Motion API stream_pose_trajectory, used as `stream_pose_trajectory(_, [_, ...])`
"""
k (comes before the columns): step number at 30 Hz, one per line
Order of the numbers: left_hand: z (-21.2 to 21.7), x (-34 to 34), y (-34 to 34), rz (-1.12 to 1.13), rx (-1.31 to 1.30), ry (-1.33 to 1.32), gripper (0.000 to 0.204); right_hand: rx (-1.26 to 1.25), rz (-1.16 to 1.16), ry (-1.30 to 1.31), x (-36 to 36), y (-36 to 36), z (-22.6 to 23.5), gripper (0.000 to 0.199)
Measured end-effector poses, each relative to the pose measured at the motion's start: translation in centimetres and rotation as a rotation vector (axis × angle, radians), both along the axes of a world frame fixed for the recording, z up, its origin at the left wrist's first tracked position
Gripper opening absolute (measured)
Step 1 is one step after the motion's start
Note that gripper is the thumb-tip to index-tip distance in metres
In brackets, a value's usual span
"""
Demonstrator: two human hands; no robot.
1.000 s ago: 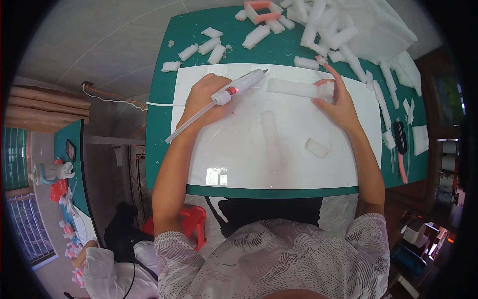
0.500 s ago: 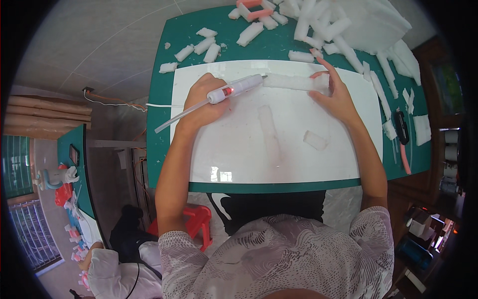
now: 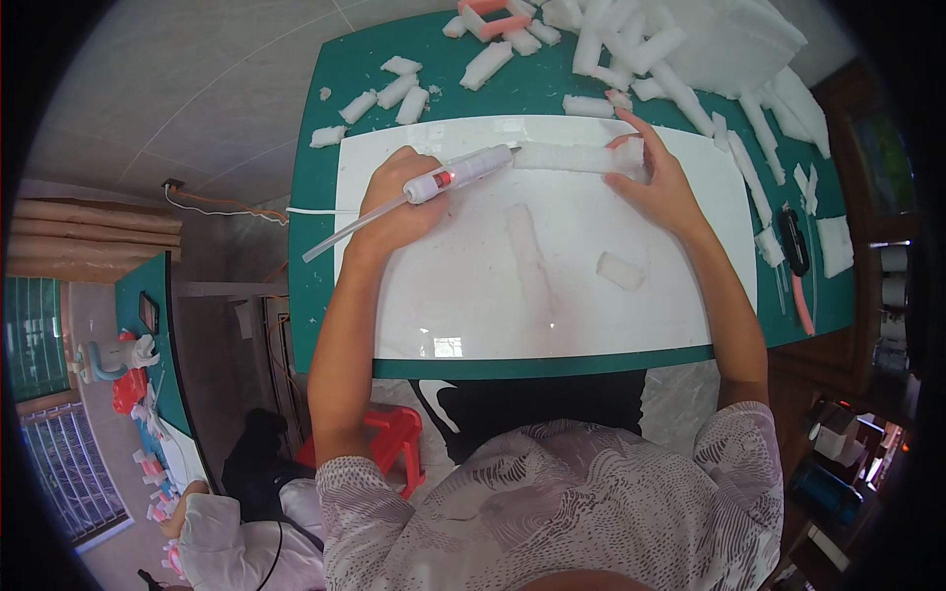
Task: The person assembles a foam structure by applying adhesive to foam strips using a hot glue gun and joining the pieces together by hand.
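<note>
My left hand (image 3: 399,202) is closed round a white hot glue gun (image 3: 473,169), with a clear glue stick (image 3: 350,227) sticking out of its back toward the lower left. The gun's nozzle meets or nearly meets the left end of a long white foam strip (image 3: 567,158). At the strip's other end, my right hand (image 3: 660,187) grips it between thumb and fingers. Below, on the white board (image 3: 443,295), lie a thin translucent strip (image 3: 529,246) and a short white foam piece (image 3: 621,271).
Several short foam pieces (image 3: 397,92) lie on the green table (image 3: 335,79) beyond the board. A heap of foam strips (image 3: 631,49) and a pink frame (image 3: 493,22) are at the back. Black-and-pink pliers (image 3: 794,246) rest at right. Another person (image 3: 246,532) sits lower left by a red stool (image 3: 394,443).
The whole view has shifted slightly. Both hands keep their hold on the glue gun and the foam strip, with the nozzle still at the strip's left end.
</note>
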State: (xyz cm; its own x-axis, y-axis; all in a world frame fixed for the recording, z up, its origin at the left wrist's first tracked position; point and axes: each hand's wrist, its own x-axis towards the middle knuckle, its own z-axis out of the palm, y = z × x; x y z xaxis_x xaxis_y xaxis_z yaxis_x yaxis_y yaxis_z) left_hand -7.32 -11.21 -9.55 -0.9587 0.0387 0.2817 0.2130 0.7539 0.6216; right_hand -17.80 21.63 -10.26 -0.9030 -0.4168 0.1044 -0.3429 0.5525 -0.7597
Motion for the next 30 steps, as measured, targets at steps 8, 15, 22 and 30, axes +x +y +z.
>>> stream_pose_trajectory(8, [0.09, 0.02, -0.12, -0.014, -0.011, -0.011, 0.009, -0.033, 0.003, -0.069, -0.03, -0.06, 0.14, 0.084])
stream_pose_trajectory(15, [0.28, 0.02, -0.1, -0.02, -0.016, -0.045, 0.01, -0.029, 0.01, -0.04, 0.02, -0.06, 0.09, 0.082])
stream_pose_trajectory(22, [0.29, -0.05, -0.29, -0.041, -0.055, -0.065, 0.012, -0.017, 0.006, -0.032, -0.07, -0.04, 0.03, 0.083])
stream_pose_trajectory(30, [0.17, -0.08, -0.38, -0.049, -0.037, -0.074, 0.014, 0.005, -0.004, -0.026, -0.06, -0.04, -0.02, 0.083])
